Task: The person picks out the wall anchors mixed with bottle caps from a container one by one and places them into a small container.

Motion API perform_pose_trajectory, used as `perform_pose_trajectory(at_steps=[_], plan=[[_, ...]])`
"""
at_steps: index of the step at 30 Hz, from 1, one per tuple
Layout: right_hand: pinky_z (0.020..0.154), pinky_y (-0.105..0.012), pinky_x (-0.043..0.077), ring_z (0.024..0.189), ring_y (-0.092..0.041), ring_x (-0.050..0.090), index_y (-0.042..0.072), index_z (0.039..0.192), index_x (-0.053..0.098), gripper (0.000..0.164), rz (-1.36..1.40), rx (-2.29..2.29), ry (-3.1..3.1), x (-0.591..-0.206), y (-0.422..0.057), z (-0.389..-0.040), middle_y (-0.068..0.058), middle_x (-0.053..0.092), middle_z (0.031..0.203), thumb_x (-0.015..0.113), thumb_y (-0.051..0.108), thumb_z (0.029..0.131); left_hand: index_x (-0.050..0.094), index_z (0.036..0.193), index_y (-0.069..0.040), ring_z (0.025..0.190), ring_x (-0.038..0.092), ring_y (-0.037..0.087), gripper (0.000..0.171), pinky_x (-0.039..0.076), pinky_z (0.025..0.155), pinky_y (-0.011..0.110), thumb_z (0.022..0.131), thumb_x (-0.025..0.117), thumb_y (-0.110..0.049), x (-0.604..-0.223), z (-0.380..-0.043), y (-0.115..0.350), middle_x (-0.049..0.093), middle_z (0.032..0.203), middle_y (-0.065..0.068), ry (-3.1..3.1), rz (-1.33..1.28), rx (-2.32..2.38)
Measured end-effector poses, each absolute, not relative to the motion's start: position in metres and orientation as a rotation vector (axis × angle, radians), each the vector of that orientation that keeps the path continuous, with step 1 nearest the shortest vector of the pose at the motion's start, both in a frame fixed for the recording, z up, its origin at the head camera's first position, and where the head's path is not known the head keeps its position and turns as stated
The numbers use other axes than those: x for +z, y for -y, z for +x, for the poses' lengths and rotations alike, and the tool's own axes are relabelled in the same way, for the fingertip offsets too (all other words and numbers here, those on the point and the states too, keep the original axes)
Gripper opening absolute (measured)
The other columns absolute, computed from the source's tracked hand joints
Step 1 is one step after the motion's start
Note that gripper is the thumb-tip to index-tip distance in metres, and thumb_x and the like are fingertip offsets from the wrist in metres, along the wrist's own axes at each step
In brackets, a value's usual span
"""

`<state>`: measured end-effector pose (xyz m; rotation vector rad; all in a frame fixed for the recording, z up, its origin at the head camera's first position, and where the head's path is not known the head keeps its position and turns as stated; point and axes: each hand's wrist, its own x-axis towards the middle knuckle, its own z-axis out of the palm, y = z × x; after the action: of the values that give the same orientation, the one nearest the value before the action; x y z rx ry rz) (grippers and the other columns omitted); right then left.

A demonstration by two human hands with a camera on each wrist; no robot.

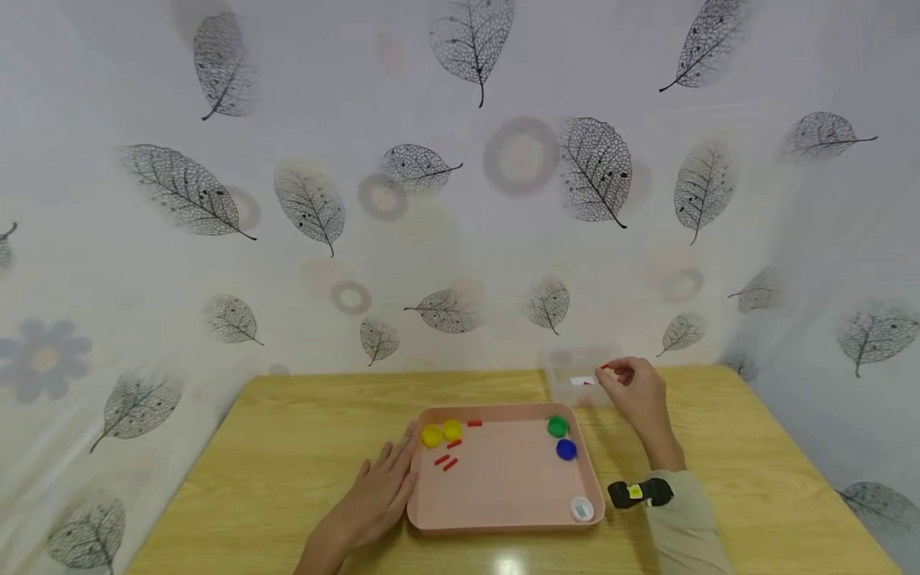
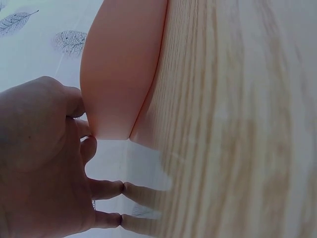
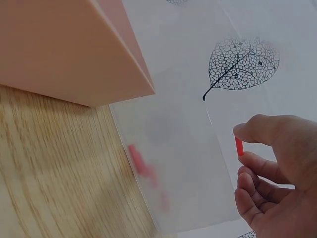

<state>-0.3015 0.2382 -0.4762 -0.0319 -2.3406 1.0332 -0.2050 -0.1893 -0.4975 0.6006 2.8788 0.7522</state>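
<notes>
My right hand pinches a small red stick between thumb and forefinger, above a translucent box at the table's back. Blurred red pieces show through the wall of that box. The left hand lies with straight fingers against the left side of a pink tray. Inside the tray, several red sticks lie near two yellow caps at the left. A green cap and a blue cap sit at its back right, with a white round piece in the front right corner.
The wooden table reaches back to a leaf-patterned cloth hanging behind it. A black strap with a yellow tag is around the right wrist. The tray's raised rim stands between the left hand and the caps.
</notes>
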Motion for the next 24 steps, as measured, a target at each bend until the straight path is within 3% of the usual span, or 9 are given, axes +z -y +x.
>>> perform_pose_trajectory(at_steps=[11,24], plan=[[0.070,-0.034,0.047,0.077,-0.027,0.058,-0.005,0.094,0.072,0.022,-0.060,1.020,2.357,-0.4760,-0.2357,-0.3019,-0.020,0.065,0.089,0.080,0.014,0.088,0.009,0.167,-0.020,0.150,0.024,0.049,0.060,0.015,0.110,0.079,0.114,0.030,-0.036,-0.4978,-0.2073,0.1910,0.009,0.172,-0.002,-2.867,0.606,0.764],[0.074,-0.034,0.049,0.082,-0.029,0.061,-0.006,0.099,0.072,0.026,-0.084,1.050,2.367,-0.4779,-0.2355,-0.3013,-0.021,0.066,0.093,0.080,0.017,0.090,0.010,0.167,-0.018,0.149,0.024,0.050,0.059,0.016,0.109,0.080,0.114,0.030,-0.035,-0.5002,-0.2113,0.1937,0.009,0.172,-0.001,-2.874,0.640,0.760]])
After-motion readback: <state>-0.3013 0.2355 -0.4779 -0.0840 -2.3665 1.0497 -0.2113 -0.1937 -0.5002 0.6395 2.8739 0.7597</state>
